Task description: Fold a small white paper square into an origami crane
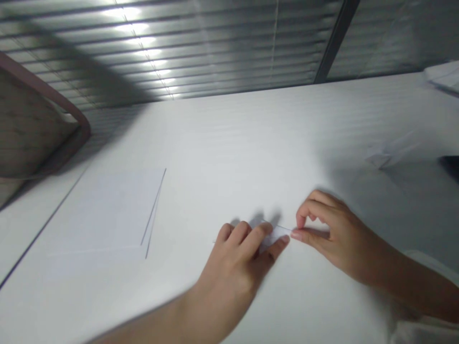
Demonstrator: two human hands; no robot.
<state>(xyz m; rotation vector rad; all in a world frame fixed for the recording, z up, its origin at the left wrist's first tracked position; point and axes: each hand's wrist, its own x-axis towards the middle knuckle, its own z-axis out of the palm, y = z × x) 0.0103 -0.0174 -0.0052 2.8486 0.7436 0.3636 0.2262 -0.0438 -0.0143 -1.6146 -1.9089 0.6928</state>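
A small piece of white paper (274, 237) lies on the white table (233, 134), between my two hands. My left hand (233, 260) presses down on it from the near side, with the fingers covering part of it. My right hand (332, 234) comes in from the right, its thumb and index finger pinching the paper's right end. A thin edge of the paper shows at both sides of my left fingers. Its full shape is hidden.
Thin white sheets of paper (103, 215) lie on the table to the left. A chair back (32, 124) stands at the far left, window blinds (161, 48) run behind the table, and a white item (444, 75) sits at the far right corner.
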